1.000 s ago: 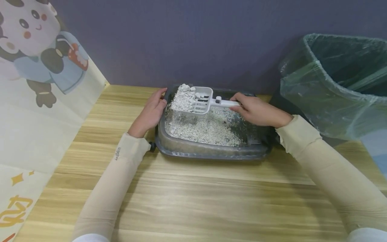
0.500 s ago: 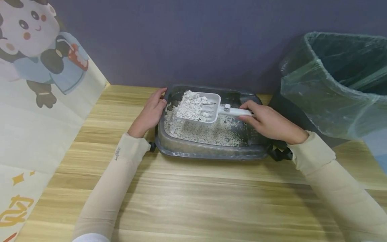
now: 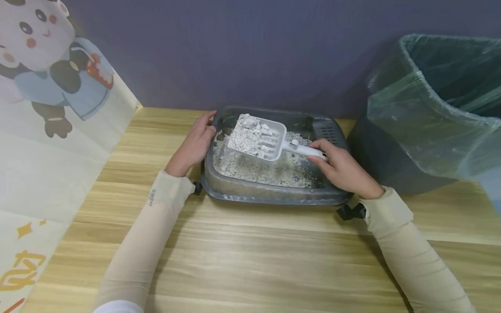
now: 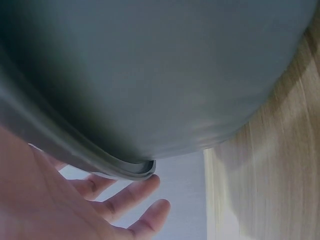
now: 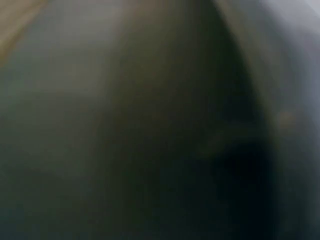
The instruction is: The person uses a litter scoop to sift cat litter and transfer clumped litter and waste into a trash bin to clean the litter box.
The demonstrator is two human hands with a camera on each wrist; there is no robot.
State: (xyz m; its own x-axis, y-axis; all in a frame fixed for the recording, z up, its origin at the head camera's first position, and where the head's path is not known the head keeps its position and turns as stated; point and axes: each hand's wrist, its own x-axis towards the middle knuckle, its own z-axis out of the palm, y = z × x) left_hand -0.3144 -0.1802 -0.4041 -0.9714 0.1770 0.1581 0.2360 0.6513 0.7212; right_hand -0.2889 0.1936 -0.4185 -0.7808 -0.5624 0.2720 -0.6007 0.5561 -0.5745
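In the head view my right hand (image 3: 344, 169) grips the handle of a white slotted litter scoop (image 3: 282, 148). Pale litter and clumps (image 3: 250, 132) heap toward the scoop's front end, while bare slots show near the handle. Below it stands a dark grey litter box (image 3: 270, 198) with loose litter (image 3: 254, 169) spread over its floor. My left hand (image 3: 193, 145) rests along the box's left rim. From the left wrist, that hand's fingers (image 4: 135, 195) reach out loosely beneath the rim (image 4: 105, 162). Only a blurred dark surface fills the right wrist view.
Right of the box stands a tall dark bin (image 3: 391, 148) lined with a translucent green bag (image 3: 426, 126). A dark blue wall (image 3: 250, 56) rises directly behind the box. The wooden tabletop (image 3: 266, 256) extends in front, and a cartoon-printed panel (image 3: 47, 174) borders the left.
The scoop and my right hand have shifted rightward and slightly toward me. Litter grains falling from the scoop earlier are no longer seen. My left hand stays at the rim.
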